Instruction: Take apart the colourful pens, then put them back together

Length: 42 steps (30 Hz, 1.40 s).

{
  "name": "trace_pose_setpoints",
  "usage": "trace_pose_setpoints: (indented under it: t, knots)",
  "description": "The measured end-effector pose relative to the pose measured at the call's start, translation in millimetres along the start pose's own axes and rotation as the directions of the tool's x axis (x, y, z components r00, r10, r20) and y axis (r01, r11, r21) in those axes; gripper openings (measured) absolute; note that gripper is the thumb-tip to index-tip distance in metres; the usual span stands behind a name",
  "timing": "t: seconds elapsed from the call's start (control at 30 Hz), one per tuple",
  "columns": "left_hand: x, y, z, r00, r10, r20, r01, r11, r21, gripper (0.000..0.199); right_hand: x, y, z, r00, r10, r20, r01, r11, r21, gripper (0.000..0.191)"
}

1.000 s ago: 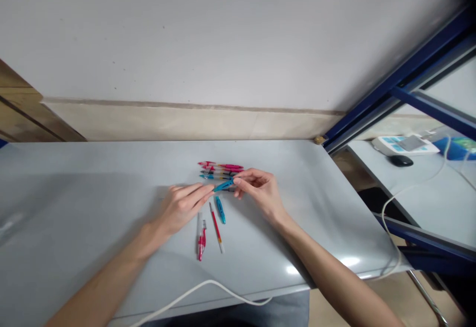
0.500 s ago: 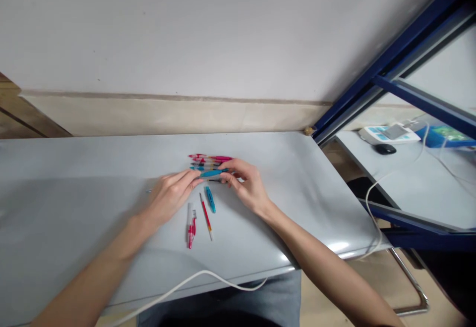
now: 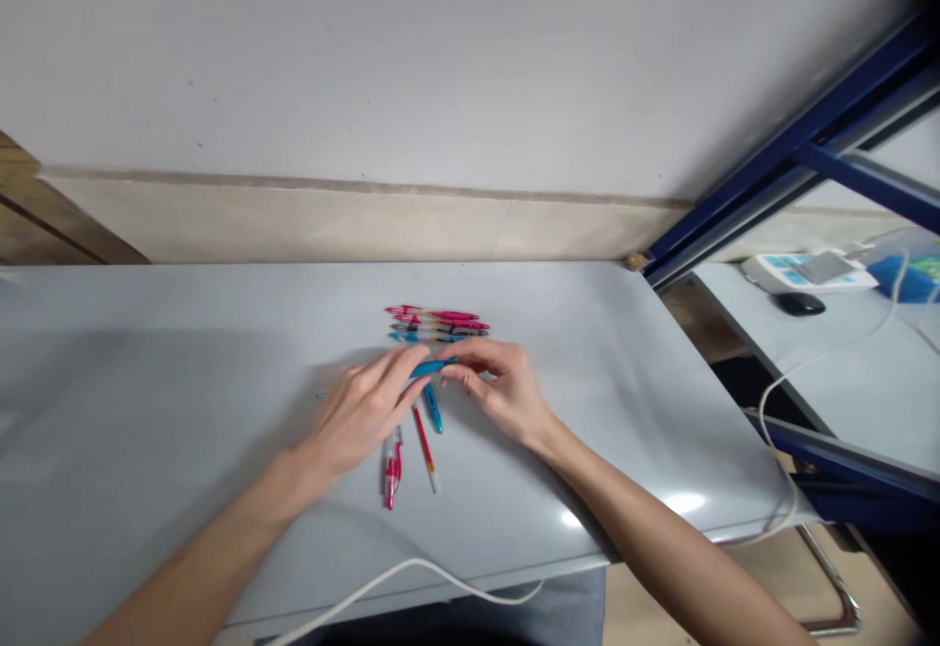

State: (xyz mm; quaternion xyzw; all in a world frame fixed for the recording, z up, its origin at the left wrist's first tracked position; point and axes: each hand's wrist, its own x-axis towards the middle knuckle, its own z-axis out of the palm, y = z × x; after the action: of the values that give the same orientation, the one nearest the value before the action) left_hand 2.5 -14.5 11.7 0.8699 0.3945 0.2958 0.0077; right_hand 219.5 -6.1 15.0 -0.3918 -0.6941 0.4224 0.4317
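My left hand [image 3: 367, 409] is closed around a blue pen barrel [image 3: 432, 368], its fingers covering the barrel's left part. At the barrel's right end, the fingertips of my right hand [image 3: 503, 387] pinch the tip. Just below lies a blue pen part with a clip [image 3: 433, 409], flat on the table. Beside it is a red ink refill [image 3: 424, 440], its upper end hidden by my left hand. A clear and pink pen part [image 3: 393, 470] lies left of the refill. A small end of something [image 3: 320, 395] shows left of my left hand; I cannot make out what.
Several pink, dark and blue pens [image 3: 437, 323] lie in a row beyond my hands on the grey table [image 3: 183, 362]. A white cable [image 3: 418, 563] crosses the front edge. On the right, past a blue frame [image 3: 734, 186], are a black mouse [image 3: 800, 304] and a white device [image 3: 778, 272].
Both hands have moved slightly nearer with the blue barrel, away from the row of pens. The left fingers now cover more of the barrel. The whole view has shifted a little.
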Motion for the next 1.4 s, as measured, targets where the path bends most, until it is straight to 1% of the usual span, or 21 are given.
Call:
trace_pose_setpoints:
  t: [0.07, 0.17, 0.27, 0.33, 0.37, 0.4, 0.5, 0.57, 0.67, 0.77, 0.83, 0.93, 1.0, 1.07, 1.1, 1.13, 1.17, 1.2, 1.27, 1.33, 1.4]
  knots:
    - [0.5, 4.1, 2.9, 1.000, -0.003, 0.015, 0.003, 1.000, 0.010, 0.036, -1.0, -1.6, 2.6, 0.998, -0.051, 0.033, 0.053, 0.995, -0.085, 0.016]
    - [1.5, 7.0, 4.7, 0.997, -0.050, 0.052, 0.049, 0.999, 0.020, 0.051, -2.7, -4.5, 4.6, 0.989, -0.144, 0.043, 0.150, 0.972, -0.183, 0.017]
    - [1.6, 5.4, 5.3, 0.990, -0.092, 0.109, 0.097, 0.994, -0.041, 0.065, -5.0, -6.3, 6.6, 0.965, -0.253, 0.063, 0.260, 0.951, -0.168, 0.018]
    - [1.6, 3.8, 6.1, 0.984, -0.095, 0.153, 0.109, 0.990, -0.088, 0.073, -6.7, -6.1, 9.1, 0.960, -0.269, 0.076, 0.278, 0.947, -0.162, 0.017]
    - [1.7, 3.4, 6.5, 0.983, -0.083, 0.163, 0.102, 0.988, -0.112, 0.075, -7.5, -5.5, 10.6, 0.969, -0.239, 0.070, 0.248, 0.952, -0.178, 0.016]
    - [2.1, 3.5, 6.7, 0.984, -0.066, 0.163, 0.089, 0.987, -0.135, 0.075, -8.1, -4.7, 12.1, 0.981, -0.188, 0.054, 0.195, 0.959, -0.204, 0.018]
    - [3.6, 6.4, 5.5, 0.993, -0.009, 0.117, 0.033, 0.979, -0.201, 0.077, -7.9, -1.8, 15.3, 1.000, -0.001, -0.015, -0.002, 0.968, -0.250, 0.044]
    - [4.4, 9.0, 2.5, 0.997, 0.023, 0.074, -0.003, 0.968, -0.251, 0.081, -6.0, -1.0, 15.2, 0.995, 0.094, -0.042, -0.100, 0.977, -0.190, 0.052]
    - [5.2, 10.2, -3.5, 0.999, 0.051, 0.010, -0.045, 0.945, -0.324, 0.085, -1.5, -1.5, 11.5, 0.979, 0.187, -0.083, -0.192, 0.980, -0.057, 0.053]
    - [6.8, 6.2, -7.8, 0.995, 0.032, -0.090, -0.057, 0.953, -0.297, 0.082, 2.8, -1.2, 6.1, 0.965, 0.242, -0.103, -0.242, 0.970, 0.015, 0.054]
    - [8.7, 0.5, -8.6, 0.990, -0.002, -0.139, -0.029, 0.976, -0.217, 0.078, 4.7, 0.5, 3.1, 0.958, 0.269, -0.101, -0.263, 0.963, 0.067, 0.055]
    - [10.5, -13.6, -8.8, 0.986, -0.077, -0.144, 0.062, 0.992, -0.110, 0.065, 6.3, 3.9, 0.6, 0.952, 0.287, -0.106, -0.276, 0.955, 0.106, 0.056]
    - [9.6, -27.5, -10.9, 0.974, -0.177, -0.143, 0.158, 0.978, -0.135, 0.055, 6.6, 5.6, -0.1, 0.950, 0.287, -0.118, -0.278, 0.956, 0.088, 0.056]
    - [6.8, -45.2, -15.6, 0.942, -0.299, -0.152, 0.267, 0.942, -0.201, 0.049, 6.7, 6.4, -0.4, 0.951, 0.283, -0.123, -0.277, 0.959, 0.064, 0.056]
    - [4.8, -55.1, -18.8, 0.927, -0.345, -0.149, 0.312, 0.927, -0.208, 0.048, 6.7, 6.6, -0.5, 0.952, 0.281, -0.121, -0.276, 0.960, 0.058, 0.056]
    - [2.6, -65.2, -22.1, 0.923, -0.370, -0.105, 0.348, 0.920, -0.180, 0.046, 6.8, 6.7, -0.7, 0.953, 0.278, -0.118, -0.273, 0.960, 0.055, 0.056]
    - [0.3, -75.0, -25.3, 0.931, -0.363, -0.045, 0.355, 0.926, -0.129, 0.040, 6.9, 6.7, -0.9, 0.954, 0.276, -0.117, -0.271, 0.961, 0.055, 0.056]
    - [-2.0, -84.1, -28.1, 0.940, -0.340, 0.011, 0.340, 0.935, -0.098, 0.035, 7.0, 6.6, -1.2, 0.954, 0.274, -0.118, -0.269, 0.961, 0.055, 0.056]
    - [-6.2, -98.6, -31.4, 0.948, -0.274, 0.162, 0.295, 0.948, -0.122, 0.029, 7.5, 6.2, -2.2, 0.953, 0.276, -0.122, -0.271, 0.961, 0.060, 0.056]
    - [-9.3, -106.8, -31.7, 0.941, -0.214, 0.264, 0.259, 0.954, -0.149, 0.023, 8.3, 5.2, -3.9, 0.952, 0.280, -0.127, -0.273, 0.960, 0.067, 0.055]
    - [-10.5, -108.8, -30.1, 0.936, -0.183, 0.300, 0.240, 0.956, -0.168, 0.020, 9.2, 3.7, -6.1, 0.950, 0.282, -0.130, -0.275, 0.959, 0.071, 0.055]
